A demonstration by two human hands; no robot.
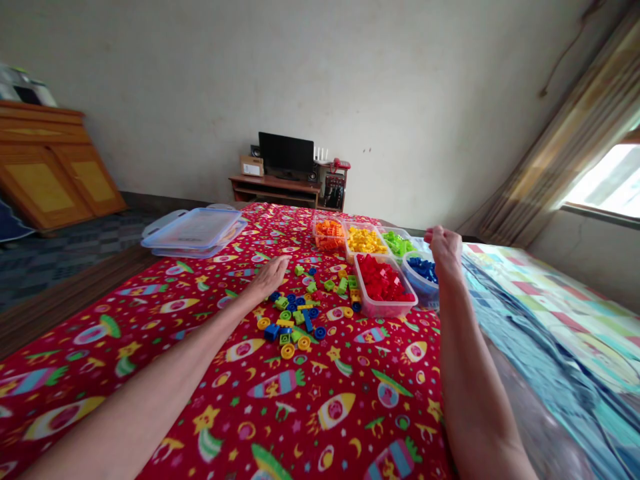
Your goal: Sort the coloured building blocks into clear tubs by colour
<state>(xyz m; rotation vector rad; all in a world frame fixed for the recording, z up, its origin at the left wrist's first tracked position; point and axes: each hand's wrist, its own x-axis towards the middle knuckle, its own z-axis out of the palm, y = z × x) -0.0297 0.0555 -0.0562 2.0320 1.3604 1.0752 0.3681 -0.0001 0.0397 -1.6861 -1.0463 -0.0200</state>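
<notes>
My left hand (271, 278) is low over the red patterned cloth, just left of a pile of loose toy bricks (299, 317). Its fingers look stretched out, and I see nothing in them. The pile mixes green, blue and yellow bricks with small round wheel-like pieces. My right hand (445, 248) is raised at the rim of a round tub of blue bricks (423, 269). Its fingers are curled closed; what they hold, if anything, is hidden. Left of that tub, a clear box (387, 311) holds red bricks.
Behind are boxes of orange bricks (330, 235), yellow bricks (367, 241) and lime-green bricks (398, 243). Stacked clear lids (197, 228) lie at the cloth's far left edge. A monitor (286, 153) stands on a desk by the wall. Blue fabric (520, 347) spreads at right.
</notes>
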